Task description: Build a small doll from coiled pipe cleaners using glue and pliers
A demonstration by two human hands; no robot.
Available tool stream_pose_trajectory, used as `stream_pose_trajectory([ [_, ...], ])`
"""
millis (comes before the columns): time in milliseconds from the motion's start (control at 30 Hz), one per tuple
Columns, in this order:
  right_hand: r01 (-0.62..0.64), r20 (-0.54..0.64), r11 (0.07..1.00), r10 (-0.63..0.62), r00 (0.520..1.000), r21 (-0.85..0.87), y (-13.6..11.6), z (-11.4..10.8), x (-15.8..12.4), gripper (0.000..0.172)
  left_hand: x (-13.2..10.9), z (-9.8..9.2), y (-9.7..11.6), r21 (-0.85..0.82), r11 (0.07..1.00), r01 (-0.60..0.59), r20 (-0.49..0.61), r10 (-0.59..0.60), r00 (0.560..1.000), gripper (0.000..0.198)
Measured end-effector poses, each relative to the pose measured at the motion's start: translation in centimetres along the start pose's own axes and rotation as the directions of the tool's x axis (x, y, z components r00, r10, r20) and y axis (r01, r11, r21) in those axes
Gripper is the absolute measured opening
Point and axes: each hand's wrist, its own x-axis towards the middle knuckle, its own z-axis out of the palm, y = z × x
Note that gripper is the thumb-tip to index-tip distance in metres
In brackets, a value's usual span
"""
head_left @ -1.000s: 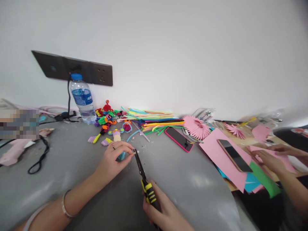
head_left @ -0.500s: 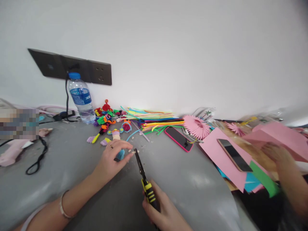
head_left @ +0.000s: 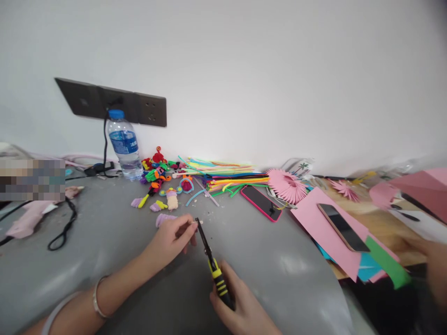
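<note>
The tool handle (head_left: 220, 284) is black banded with yellow, the tabletop (head_left: 275, 265) grey, the bottle cap (head_left: 116, 114) blue.

Blk pliers (head_left: 215, 270) w/ ylw-striped grips, slanted, tips pointing fwd.

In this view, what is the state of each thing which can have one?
Black-and-yellow metal pliers: held in right hand; jaws look shut.
Left hand: pinched shut near the pliers' tip.
Clear blue-capped plastic bottle: upright, closed.
Pink-edged black phone: flat, screen dark.
Gold-edged black phone: flat on pink paper, screen dark.
Dark rectangular socket panel: black plug inserted.
</note>
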Motion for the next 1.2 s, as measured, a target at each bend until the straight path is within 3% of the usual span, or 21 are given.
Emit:
stream_pose_trajectory([
  [567,-0.009,-0.016,0.998,0.010,1.000,0.056,-2.0,0.5,-0.4,0.017,-0.1,-0.1,0.3,0.070,0.993,-0.096,-0.072,0.101,0.992,0.039],
  [1000,-0.074,-0.010,0.997,0.074,0.997,0.039,-1.5,1.1,-0.2,0.036,0.1,-0.1,0.7,0.141,0.977,-0.159,-0.105,0.174,0.979,0.039],
  [1200,-0.070,-0.037,0.997,0.071,0.997,0.022,-2.1,1.2,-0.1,0.028,0.0,0.0,0.6,0.161,0.972,-0.170,-0.114,0.189,0.975,0.038],
])
